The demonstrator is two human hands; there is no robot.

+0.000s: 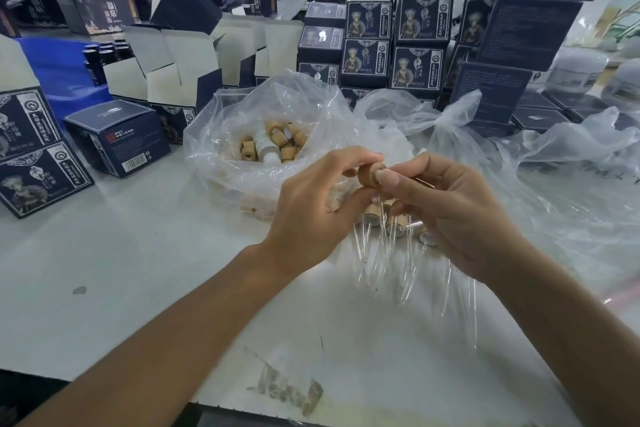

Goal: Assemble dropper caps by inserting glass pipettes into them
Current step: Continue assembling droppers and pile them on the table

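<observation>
a: where's the cap (367, 176) right now?

b: up in the air between both hands, in front of the bag (221, 135) of loose caps. the left hand (311, 215) pinches its far side with curled thumb and fingers; the right hand (446, 215) has its thumb pressed on the near face and its fingers curled round behind.

a: and the pipette?

b: a thin glass line shows past the right thumb, running off to the right from the cap. i'd judge that's the pipette (424, 182), but it's faint, and how deep it sits i can't tell.

a: so which way does it all point?

b: the cap's round face looks roughly toward the camera and to the right, with its axis lying near level. the pipette's long axis seems to follow that, tip pointing right and a little down.

a: how will it handle?

b: light, both of them. the cap looks like wood, stiff and not slippery, so hold it by the sides. the glass is thin, slick and likely to snap, so i'd hold it close to the cap end and push straight along its axis, never sideways.

a: the finished ones?

b: a cluster (391, 229) lies on the table (104, 253) under the hands, caps away, tips toward the person.
</observation>
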